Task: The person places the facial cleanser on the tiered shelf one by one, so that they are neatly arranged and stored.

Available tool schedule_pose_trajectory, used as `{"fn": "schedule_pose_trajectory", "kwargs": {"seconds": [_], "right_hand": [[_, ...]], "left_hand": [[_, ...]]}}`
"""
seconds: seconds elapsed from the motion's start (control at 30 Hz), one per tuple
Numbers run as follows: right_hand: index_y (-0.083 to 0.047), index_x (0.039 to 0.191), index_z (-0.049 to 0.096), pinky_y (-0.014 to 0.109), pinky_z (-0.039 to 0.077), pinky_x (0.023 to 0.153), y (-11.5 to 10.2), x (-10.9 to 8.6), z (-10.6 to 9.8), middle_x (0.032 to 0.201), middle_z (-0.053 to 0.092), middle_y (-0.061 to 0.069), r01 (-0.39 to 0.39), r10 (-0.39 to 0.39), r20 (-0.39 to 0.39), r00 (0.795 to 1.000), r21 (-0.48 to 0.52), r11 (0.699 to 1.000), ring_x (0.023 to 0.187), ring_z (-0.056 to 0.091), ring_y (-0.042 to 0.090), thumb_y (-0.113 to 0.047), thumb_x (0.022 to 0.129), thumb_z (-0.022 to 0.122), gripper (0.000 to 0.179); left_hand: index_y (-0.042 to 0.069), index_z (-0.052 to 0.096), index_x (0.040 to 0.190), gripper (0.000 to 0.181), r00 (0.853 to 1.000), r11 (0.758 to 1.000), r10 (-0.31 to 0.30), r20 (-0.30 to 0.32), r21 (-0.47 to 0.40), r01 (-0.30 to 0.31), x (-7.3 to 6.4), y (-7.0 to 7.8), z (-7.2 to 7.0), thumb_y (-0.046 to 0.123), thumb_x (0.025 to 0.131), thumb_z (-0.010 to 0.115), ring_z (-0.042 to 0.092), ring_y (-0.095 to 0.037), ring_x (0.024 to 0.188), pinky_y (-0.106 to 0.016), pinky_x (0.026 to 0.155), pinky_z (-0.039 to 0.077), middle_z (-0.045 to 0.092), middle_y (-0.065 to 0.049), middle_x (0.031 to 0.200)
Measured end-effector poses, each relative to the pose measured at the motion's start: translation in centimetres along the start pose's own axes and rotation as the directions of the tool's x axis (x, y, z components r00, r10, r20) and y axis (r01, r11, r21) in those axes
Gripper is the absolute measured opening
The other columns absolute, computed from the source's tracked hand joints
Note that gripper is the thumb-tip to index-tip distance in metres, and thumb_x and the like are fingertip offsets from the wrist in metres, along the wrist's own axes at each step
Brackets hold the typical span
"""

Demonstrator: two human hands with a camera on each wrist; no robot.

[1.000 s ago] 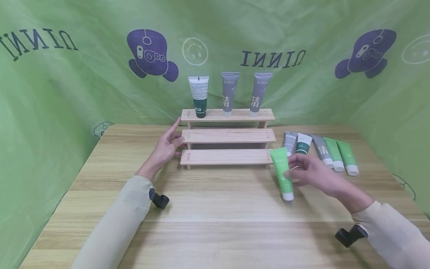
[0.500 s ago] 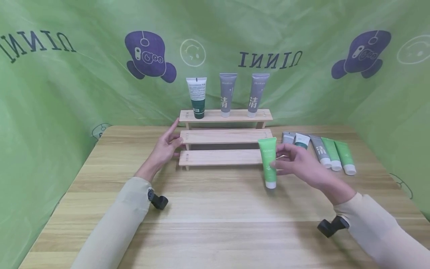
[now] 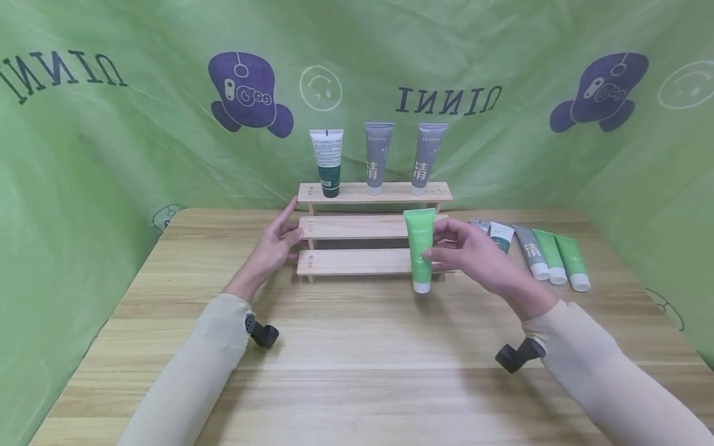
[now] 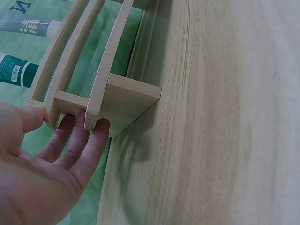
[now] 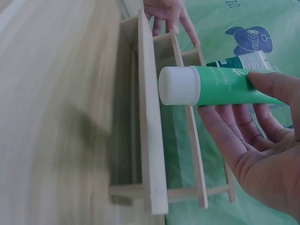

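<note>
In my right hand (image 3: 474, 254) a green squeeze tube (image 3: 419, 248) is pinched between thumb and fingers, white cap (image 5: 179, 86) down. It hangs in front of the right part of a three-tier wooden display rack (image 3: 357, 262), overlapping its lower two shelves in the head view. At the rack's left end, my left hand (image 4: 51, 164) grips the shelf ends, thumb at one shelf and fingers curled by the others. On the top shelf a white-and-dark-green tube (image 3: 329, 162) and two grey tubes (image 3: 378, 158) stand upright on their caps.
Right of the rack, several tubes lie on the wooden table (image 3: 357, 371): a grey tube (image 3: 532, 251), a white-and-green tube (image 3: 501, 235) and two green tubes (image 3: 571, 263) among them. A green printed cloth (image 3: 357, 62) hangs behind and at both sides.
My right hand has carried the green tube leftward and farther from me, from beside the rack to in front of its shelves, and the tube is more upright. My left hand stays at the rack.
</note>
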State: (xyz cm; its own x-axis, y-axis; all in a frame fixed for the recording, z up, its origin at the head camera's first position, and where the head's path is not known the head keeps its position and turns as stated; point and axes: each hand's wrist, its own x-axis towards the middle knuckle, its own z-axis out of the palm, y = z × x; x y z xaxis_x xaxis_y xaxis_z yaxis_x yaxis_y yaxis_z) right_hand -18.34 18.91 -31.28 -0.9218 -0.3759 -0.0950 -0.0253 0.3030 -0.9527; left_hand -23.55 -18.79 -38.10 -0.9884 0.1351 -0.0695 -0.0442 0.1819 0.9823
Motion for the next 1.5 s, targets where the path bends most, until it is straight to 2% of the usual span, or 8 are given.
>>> {"fn": "schedule_pose_trajectory", "kwargs": {"seconds": [0.23,0.67,0.87,1.03,1.2,1.5], "right_hand": [[0.002,0.13,0.05,0.04,0.059,0.09,-1.1,1.8,1.1,0.126,0.059,0.02,0.011,-0.01,-0.006,1.0,0.052,0.999,0.113,0.063,0.03,-0.005,0.092,0.071,0.044],[0.002,0.129,0.052,0.044,0.057,0.094,-2.7,5.8,3.4,0.125,0.059,0.019,0.069,-0.062,-0.044,0.997,0.193,0.979,0.113,0.062,0.028,0.003,0.092,0.069,0.041],[0.003,0.135,0.05,0.041,0.059,0.09,-3.0,7.6,4.3,0.126,0.059,0.019,0.101,-0.084,-0.077,0.994,0.252,0.962,0.115,0.061,0.028,0.005,0.092,0.067,0.045],[0.004,0.131,0.052,0.04,0.06,0.089,-3.6,8.9,5.4,0.122,0.06,0.019,0.138,-0.113,-0.104,0.988,0.279,0.95,0.111,0.064,0.028,0.007,0.092,0.067,0.042],[0.004,0.126,0.055,0.039,0.061,0.086,-4.2,9.9,6.4,0.116,0.061,0.016,0.176,-0.146,-0.125,0.981,0.28,0.944,0.104,0.066,0.027,0.008,0.09,0.068,0.039],[0.005,0.126,0.057,0.039,0.061,0.085,-4.4,11.5,7.9,0.115,0.062,0.018,0.247,-0.218,-0.155,0.964,0.201,0.948,0.101,0.066,0.027,0.008,0.089,0.07,0.039]], "left_hand": [[0.044,0.018,0.159,0.074,1.0,1.0,0.012,0.002,0.014,-0.012,-0.1,0.2,0.1,0.005,0.105,0.048,0.058,-0.04,0.119,-0.047,0.087,0.06,0.043,-0.024,0.149],[0.043,0.018,0.159,0.073,1.0,1.0,0.011,-0.002,-0.002,-0.011,-0.2,0.2,0.0,0.005,0.105,0.048,0.058,-0.04,0.117,-0.048,0.087,0.059,0.043,-0.024,0.149],[0.048,0.02,0.157,0.073,1.0,1.0,-0.005,0.002,-0.02,0.005,0.0,0.0,0.0,0.005,0.105,0.048,0.058,-0.042,0.119,-0.05,0.089,0.058,0.042,-0.026,0.148],[0.048,0.02,0.157,0.074,1.0,0.999,-0.013,0.002,-0.035,0.013,0.0,-0.1,0.0,0.004,0.105,0.047,0.057,-0.043,0.119,-0.051,0.089,0.059,0.042,-0.026,0.147],[0.047,0.021,0.158,0.073,1.0,1.0,0.002,-0.003,-0.023,-0.002,-0.1,0.0,0.0,0.004,0.105,0.048,0.056,-0.044,0.12,-0.05,0.086,0.06,0.045,-0.026,0.143],[0.045,0.019,0.158,0.073,1.0,1.0,0.014,0.005,-0.027,-0.014,-0.1,0.1,0.0,0.003,0.105,0.047,0.058,-0.042,0.119,-0.048,0.086,0.06,0.044,-0.027,0.145]]}}
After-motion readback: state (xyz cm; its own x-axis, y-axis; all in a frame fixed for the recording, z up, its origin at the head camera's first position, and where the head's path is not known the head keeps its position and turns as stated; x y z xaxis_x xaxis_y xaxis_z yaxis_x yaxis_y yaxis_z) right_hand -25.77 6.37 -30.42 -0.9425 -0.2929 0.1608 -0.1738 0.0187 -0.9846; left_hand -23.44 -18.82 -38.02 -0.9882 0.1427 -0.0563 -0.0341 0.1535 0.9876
